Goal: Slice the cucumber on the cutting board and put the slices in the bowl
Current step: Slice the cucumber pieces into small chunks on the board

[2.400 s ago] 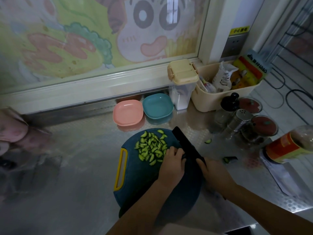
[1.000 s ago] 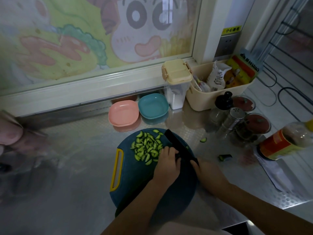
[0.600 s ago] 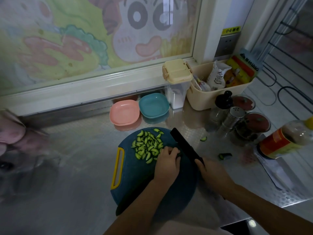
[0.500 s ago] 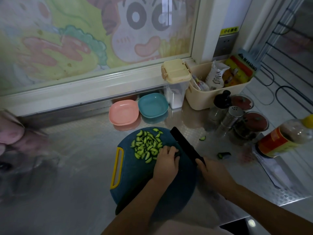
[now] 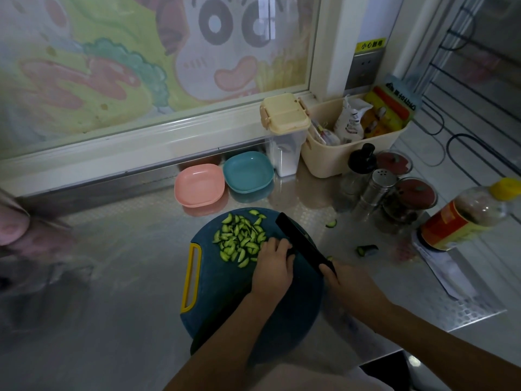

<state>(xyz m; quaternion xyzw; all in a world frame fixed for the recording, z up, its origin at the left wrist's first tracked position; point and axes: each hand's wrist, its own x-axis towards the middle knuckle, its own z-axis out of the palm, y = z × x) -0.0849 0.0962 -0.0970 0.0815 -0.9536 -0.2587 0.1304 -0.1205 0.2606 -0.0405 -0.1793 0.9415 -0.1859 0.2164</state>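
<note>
- Step in hand, as judged: slicing the last of the cucumber on the cutting board (image 5: pixel 225 300); no slices are in a bowl yet.
- Left hand (image 5: pixel 272 270): curled knuckles-up on the board, pressed against the flat of the knife (image 5: pixel 303 244). The uncut cucumber presumably lies beneath it, but it is hidden; whether the hand grips it cannot be told.
- Right hand (image 5: pixel 345 283): closed round the knife handle, with the dark blade angled away toward the board's far edge.
- Cucumber slices (image 5: pixel 241 239): heaped on the far left part of the board, just beside the left fingertips.
- Advice: keep fingertips tucked behind the knuckles, cut straight down, and shift the holding hand back between cuts.
- Stray pieces (image 5: pixel 366 249) lie on the worktop (image 5: pixel 112 277) right of the board.
- Pink bowl (image 5: pixel 198 186) and teal bowl (image 5: pixel 248 172) stand empty beyond the board.
</note>
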